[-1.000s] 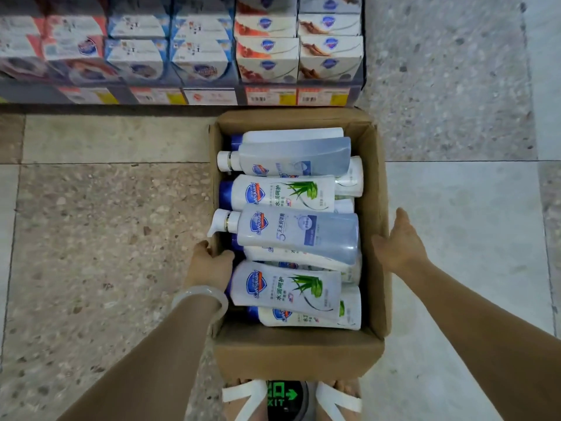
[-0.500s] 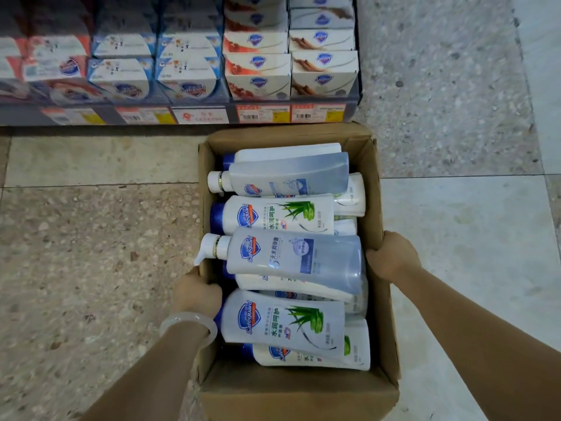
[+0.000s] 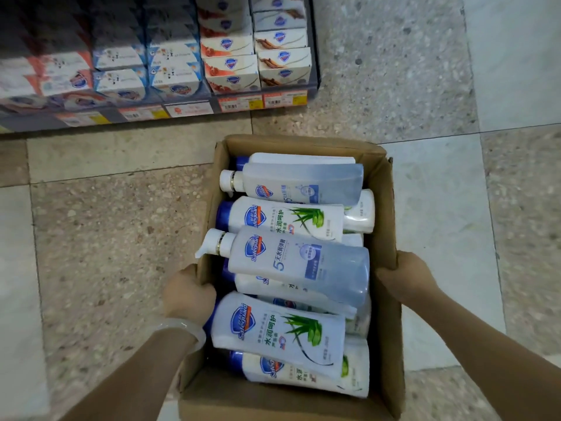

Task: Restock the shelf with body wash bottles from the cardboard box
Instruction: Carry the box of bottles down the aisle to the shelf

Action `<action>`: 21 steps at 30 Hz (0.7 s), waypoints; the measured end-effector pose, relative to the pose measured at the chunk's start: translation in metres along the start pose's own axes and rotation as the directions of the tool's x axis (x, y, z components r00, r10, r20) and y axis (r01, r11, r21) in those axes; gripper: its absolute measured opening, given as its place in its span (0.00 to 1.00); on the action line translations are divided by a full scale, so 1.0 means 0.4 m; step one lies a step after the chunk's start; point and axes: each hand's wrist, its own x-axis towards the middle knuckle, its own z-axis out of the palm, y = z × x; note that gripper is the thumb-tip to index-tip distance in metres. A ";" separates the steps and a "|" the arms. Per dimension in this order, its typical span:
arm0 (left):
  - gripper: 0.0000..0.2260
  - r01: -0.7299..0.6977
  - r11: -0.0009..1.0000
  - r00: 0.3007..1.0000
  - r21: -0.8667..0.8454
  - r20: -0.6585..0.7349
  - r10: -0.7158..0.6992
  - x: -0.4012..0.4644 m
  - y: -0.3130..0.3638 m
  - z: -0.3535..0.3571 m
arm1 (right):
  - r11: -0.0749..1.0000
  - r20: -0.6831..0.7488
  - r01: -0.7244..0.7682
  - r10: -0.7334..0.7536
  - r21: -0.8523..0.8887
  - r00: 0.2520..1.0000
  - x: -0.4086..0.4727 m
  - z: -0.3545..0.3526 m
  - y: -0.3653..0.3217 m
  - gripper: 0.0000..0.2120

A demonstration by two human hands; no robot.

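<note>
Head view, looking down. You hold the cardboard box point(image 3: 385, 208) by its two long walls. Your left hand point(image 3: 188, 294), with a pale bangle point(image 3: 182, 328) at the wrist, is closed over the rim of the left wall, fingers curled inside. Your right hand point(image 3: 405, 276) is closed on the outside of the right wall near its top edge. Neither hand touches a bottle.

The box is full of body wash bottles point(image 3: 291, 299) lying on their sides in loose layers, caps toward the left wall. Uppermost is a translucent blue-grey pump bottle point(image 3: 297, 265), its white pump head point(image 3: 212, 243) jutting over the left rim. Below it, nearer you, lies a white aloe-label bottle point(image 3: 279, 332). A second aloe-label bottle point(image 3: 285, 218) and another blue-grey bottle point(image 3: 297, 182) lie toward the far end.

The shelf point(image 3: 188, 109) stands beyond the box, its lowest tier stocked with boxed soap point(image 3: 230, 66) above a strip of price tags point(image 3: 239, 103). No body wash slot appears in this view.

Step in hand, as judged: positioning the box; whether it rests on the floor point(image 3: 115, 226) or hangs in your grip cannot be told. No bottle is out, so restocking proper has not begun.

Next move, as judged: settle the box, free one hand, and take the topmost pump bottle by its body, not its pump. Find the body wash facing first.
</note>
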 end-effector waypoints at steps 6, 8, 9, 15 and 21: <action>0.04 -0.088 0.996 0.995 0.025 0.053 0.086 -0.195 0.106 -0.181 | 0.997 -0.023 -0.012 0.013 0.075 1.000 -0.238 -0.185 0.036 0.07; 0.03 -0.116 0.993 0.993 0.033 0.040 0.115 -0.260 0.157 -0.251 | 0.994 -0.042 -0.017 0.022 0.111 0.999 -0.319 -0.265 0.034 0.08; 0.05 -0.138 0.990 0.990 0.037 0.034 0.137 -0.293 0.186 -0.286 | 0.992 -0.054 -0.022 0.029 0.128 0.998 -0.357 -0.306 0.031 0.08; 0.09 -0.256 0.965 0.966 0.048 -0.008 0.257 -0.480 0.396 -0.481 | 0.976 -0.132 0.035 -0.006 0.217 0.991 -0.546 -0.576 0.014 0.10; 0.12 -0.305 0.952 0.950 0.031 -0.059 0.306 -0.651 0.608 -0.598 | 0.959 -0.204 0.098 -0.044 0.266 0.978 -0.657 -0.846 0.024 0.08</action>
